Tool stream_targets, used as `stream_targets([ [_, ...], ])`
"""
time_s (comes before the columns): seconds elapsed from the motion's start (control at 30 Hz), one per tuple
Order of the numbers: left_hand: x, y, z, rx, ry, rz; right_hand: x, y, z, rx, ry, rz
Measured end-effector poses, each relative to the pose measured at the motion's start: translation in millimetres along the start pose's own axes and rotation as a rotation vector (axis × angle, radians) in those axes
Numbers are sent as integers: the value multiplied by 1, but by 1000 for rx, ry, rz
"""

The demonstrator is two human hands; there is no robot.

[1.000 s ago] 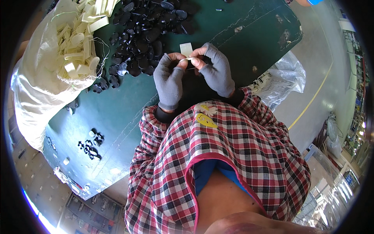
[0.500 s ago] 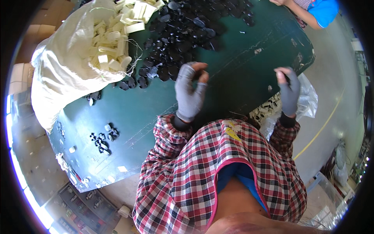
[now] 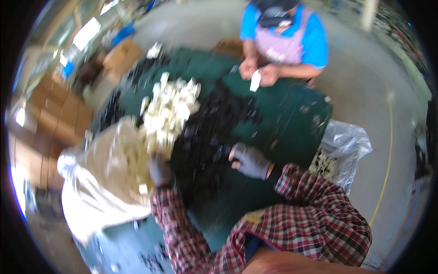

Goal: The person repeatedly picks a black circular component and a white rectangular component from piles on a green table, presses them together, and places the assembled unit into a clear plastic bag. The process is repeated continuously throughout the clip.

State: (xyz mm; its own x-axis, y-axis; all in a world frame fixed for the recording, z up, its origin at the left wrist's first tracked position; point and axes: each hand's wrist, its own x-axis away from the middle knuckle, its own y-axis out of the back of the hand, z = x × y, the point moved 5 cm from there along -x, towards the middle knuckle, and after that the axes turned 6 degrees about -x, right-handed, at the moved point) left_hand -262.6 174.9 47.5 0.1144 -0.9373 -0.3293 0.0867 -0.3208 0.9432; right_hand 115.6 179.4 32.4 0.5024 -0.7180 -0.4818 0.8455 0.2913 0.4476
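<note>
My left hand (image 3: 160, 171), in a grey fingerless glove, reaches into the near edge of a heap of cream-white plastic pieces (image 3: 169, 109). Its fingers are blurred and partly hidden, so I cannot tell what they hold. My right hand (image 3: 251, 161), gloved the same way, is over the right edge of a pile of small black plastic pieces (image 3: 205, 132). Its fingers curl inward, with something dark at their tips that I cannot make out. Beside my left hand lies a large whitish sack (image 3: 100, 182), its mouth facing the cream-white pieces.
Across the green table (image 3: 292, 105), a person in blue (image 3: 285, 41) holds a white piece (image 3: 255, 81). A clear plastic bag (image 3: 351, 141) with small pieces stands off the table's right edge. Cardboard boxes (image 3: 59, 109) are stacked at left. More black pieces (image 3: 153, 261) lie near the front.
The view has tilted up, bringing the co-worker and the far table into sight. My left hand has moved to the cream-white pieces, my right hand from the table's right side to the black pile.
</note>
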Motion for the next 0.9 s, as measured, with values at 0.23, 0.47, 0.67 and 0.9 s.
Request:
stream_targets([
  [0.23, -11, -10, -6, -267, 166, 107, 9, 0, -21, -117, -140, -123],
  [0.47, 19, 64, -47, -280, -76, -200, 37, 15, -12, -186, -109, -339],
  [0.67, 99, 81, -174, 498, -251, 150, 46, 20, 1, -188, -19, -525],
  [0.9, 129, 50, -238, 240, -171, -90, 70, 26, -9, -456, -256, -532],
])
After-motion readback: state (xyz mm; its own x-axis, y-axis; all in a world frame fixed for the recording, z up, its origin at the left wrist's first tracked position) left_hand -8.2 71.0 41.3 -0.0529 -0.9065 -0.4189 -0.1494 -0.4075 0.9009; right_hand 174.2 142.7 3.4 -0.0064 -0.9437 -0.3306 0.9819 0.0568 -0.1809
